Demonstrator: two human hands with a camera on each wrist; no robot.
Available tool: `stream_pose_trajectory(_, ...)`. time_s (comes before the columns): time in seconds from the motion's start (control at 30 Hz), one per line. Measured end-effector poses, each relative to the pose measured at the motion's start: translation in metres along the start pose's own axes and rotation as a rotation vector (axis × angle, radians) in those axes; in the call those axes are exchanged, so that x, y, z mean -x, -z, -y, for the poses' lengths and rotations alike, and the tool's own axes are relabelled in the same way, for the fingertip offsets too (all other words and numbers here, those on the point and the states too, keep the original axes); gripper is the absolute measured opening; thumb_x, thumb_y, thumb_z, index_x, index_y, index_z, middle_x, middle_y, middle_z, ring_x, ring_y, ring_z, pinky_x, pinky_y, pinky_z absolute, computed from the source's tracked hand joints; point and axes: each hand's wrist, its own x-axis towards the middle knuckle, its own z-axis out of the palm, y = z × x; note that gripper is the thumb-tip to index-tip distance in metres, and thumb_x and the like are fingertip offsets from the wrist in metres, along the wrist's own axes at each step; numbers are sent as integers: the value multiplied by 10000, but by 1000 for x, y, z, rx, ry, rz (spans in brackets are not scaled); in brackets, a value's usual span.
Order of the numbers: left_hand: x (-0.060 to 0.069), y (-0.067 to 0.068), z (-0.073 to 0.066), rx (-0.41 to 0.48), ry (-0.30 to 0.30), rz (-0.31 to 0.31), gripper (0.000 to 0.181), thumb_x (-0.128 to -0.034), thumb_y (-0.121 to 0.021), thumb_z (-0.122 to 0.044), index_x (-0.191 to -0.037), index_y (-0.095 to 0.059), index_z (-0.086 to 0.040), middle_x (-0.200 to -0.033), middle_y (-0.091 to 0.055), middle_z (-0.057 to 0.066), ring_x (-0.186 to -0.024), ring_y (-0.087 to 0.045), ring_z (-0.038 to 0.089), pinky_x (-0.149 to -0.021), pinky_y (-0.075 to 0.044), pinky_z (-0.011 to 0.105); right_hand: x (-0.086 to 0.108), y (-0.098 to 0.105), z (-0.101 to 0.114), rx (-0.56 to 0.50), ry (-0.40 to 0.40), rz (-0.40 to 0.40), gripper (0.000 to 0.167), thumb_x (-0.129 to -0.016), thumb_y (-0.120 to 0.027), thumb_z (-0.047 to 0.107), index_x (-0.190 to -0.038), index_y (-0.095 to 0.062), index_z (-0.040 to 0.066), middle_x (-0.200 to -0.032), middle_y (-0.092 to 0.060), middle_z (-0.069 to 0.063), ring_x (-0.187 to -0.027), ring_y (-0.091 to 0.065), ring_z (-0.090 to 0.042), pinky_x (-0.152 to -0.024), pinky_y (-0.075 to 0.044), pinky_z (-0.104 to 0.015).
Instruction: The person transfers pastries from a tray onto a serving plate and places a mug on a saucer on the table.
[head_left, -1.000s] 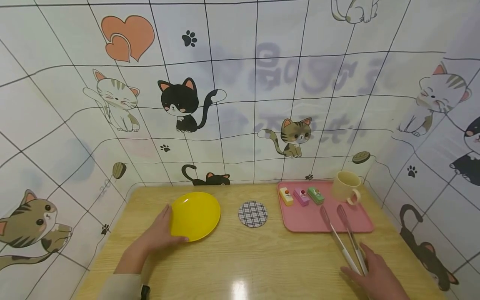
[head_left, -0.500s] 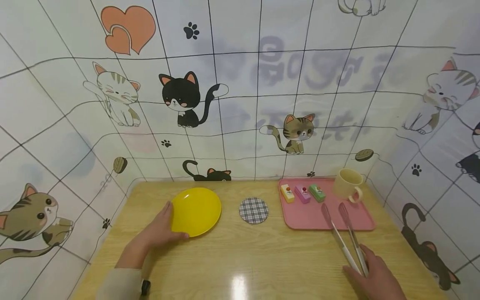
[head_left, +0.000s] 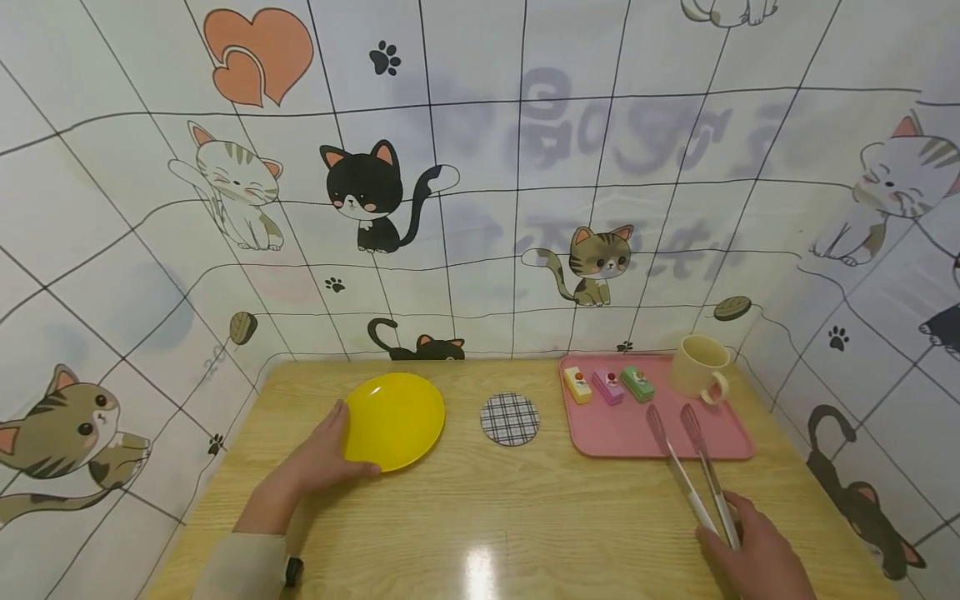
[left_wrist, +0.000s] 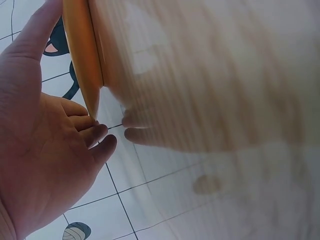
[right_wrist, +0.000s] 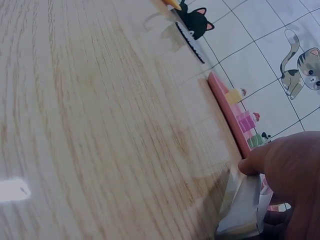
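Observation:
In the head view, my left hand [head_left: 321, 454] holds the left rim of a round yellow plate [head_left: 396, 422], its thumb along the near edge and fingers at the far left side. From the left wrist the plate [left_wrist: 82, 50] appears edge-on beside the fingers. My right hand [head_left: 761, 550] grips metal tongs [head_left: 705, 483] by their pale handles at the lower right. The tongs' two arms are spread, with the tips over a pink tray [head_left: 615, 437] and nothing between them. Toy cake slices, yellow [head_left: 577, 385], purple [head_left: 608, 387] and green [head_left: 637, 383], stand in a row on the tray.
A pale yellow mug [head_left: 697, 367] stands at the tray's back right corner. Between plate and tray lies a round checked coaster [head_left: 510, 419]. Everything rests on a wooden table [head_left: 480, 500], enclosed at the back and sides by a cat-print wall covering [head_left: 480, 208].
The head view has shifted slightly. My right hand has moved a little to the right on the tongs' handles. The left hand and the plate have stayed in place.

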Motion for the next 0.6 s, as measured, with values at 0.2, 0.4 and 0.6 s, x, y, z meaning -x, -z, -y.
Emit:
stream_pose_trajectory(0.2,-4,-3,0,5,9,12,1469,-812,-919,-660,-1696,-74,153,-1784,-33,378,-1634,-147,586,-1306,-210,692,4,2,-1,-14,1,-41,875,-1027,-761,458,-1550,-406,-147,-1073,-724,-227,-891,-667,-293,-692,-543,-440)
stream_pose_trajectory(0.4,-6,-5,3,6,11,11,1488,-806,-922,-667,-1687,-62,169,-1781,-27,384,-1634,-141,586,-1311,-193,683,5,3,0,-35,-2,-89,811,-1022,-765,429,-1564,-455,-88,-1251,-690,-329,-952,-653,-319,-725,-529,-414)
stream_pose_trajectory(0.6,-4,-3,5,9,-5,3,1482,-806,-932,-647,-1673,-70,193,-1767,-31,407,-1625,-141,602,-1309,-187,690,5,2,3,-37,12,-125,791,-1003,-797,424,-1558,-498,-56,-1232,-710,-284,-952,-652,-305,-737,-530,-413)
